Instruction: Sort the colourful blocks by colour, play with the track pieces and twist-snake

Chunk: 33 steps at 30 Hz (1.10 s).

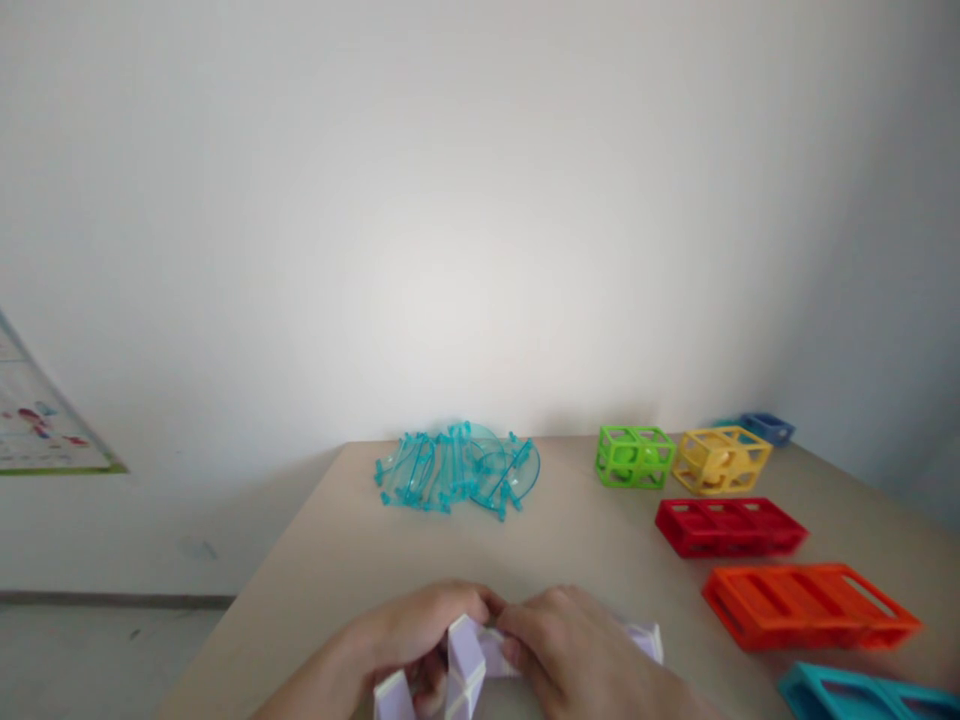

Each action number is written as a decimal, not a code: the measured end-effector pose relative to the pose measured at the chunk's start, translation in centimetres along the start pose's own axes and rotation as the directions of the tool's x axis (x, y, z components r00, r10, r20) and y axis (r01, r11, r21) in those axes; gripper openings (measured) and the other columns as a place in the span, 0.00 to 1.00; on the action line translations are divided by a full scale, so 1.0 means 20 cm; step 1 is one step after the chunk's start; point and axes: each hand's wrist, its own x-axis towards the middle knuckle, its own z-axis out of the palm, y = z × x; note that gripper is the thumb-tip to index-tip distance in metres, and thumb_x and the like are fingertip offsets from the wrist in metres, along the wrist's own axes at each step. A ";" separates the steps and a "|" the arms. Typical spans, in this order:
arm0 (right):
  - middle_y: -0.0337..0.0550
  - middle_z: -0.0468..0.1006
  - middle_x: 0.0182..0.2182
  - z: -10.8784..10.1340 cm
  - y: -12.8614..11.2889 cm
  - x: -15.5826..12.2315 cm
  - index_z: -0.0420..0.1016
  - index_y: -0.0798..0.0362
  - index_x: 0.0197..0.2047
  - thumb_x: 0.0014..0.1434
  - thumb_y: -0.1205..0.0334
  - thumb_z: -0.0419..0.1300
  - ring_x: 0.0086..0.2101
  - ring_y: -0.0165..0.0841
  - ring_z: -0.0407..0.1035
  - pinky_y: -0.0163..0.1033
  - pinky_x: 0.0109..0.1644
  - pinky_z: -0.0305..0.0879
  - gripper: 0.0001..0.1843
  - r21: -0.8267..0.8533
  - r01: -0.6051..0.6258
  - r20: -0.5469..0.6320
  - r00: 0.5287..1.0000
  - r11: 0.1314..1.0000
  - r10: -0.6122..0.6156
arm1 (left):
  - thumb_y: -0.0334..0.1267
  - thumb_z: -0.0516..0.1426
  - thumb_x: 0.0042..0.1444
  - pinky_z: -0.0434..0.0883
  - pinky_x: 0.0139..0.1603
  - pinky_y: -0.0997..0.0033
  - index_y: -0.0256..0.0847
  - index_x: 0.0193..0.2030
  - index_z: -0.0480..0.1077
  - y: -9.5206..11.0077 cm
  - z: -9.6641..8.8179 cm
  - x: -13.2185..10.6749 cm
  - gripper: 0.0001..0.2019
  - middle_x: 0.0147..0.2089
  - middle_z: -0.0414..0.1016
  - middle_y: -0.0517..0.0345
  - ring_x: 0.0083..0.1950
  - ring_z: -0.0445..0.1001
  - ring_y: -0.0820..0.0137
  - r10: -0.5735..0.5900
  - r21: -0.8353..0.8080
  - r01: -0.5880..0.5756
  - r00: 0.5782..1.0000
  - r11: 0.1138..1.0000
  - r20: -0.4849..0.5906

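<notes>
A lavender-and-white snake puzzle (465,660) made of wedge-shaped segments is at the near edge of the view, bent into several angles. My left hand (424,625) is closed around its left part, fingers curled behind an upright section. From the other side, my right hand (574,645) pinches the middle section between thumb and fingers. Both hands' fingertips come close together above the puzzle. One end of it shows beyond my right hand, and another piece juts up at the lower left. My palms and fingers hide much of the rest.
Clear teal plastic pieces (457,470) lie piled at the table's back. To the right are a green frame block (635,457), a yellow one (721,460), a red one (731,527), an orange one (810,605), a teal one (862,692) and a blue one (769,428). A white wall (480,220) stands behind.
</notes>
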 end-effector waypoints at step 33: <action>0.41 0.79 0.36 -0.01 -0.02 -0.02 0.71 0.45 0.48 0.69 0.52 0.45 0.38 0.38 0.73 0.39 0.41 0.56 0.16 0.052 0.014 -0.067 0.998 0.999 -0.010 | 0.60 0.63 0.45 0.65 0.18 0.77 0.35 0.29 0.70 -0.01 0.01 0.03 0.25 0.19 0.68 0.61 0.18 0.66 0.76 0.478 0.104 -0.471 0.877 0.876 -0.054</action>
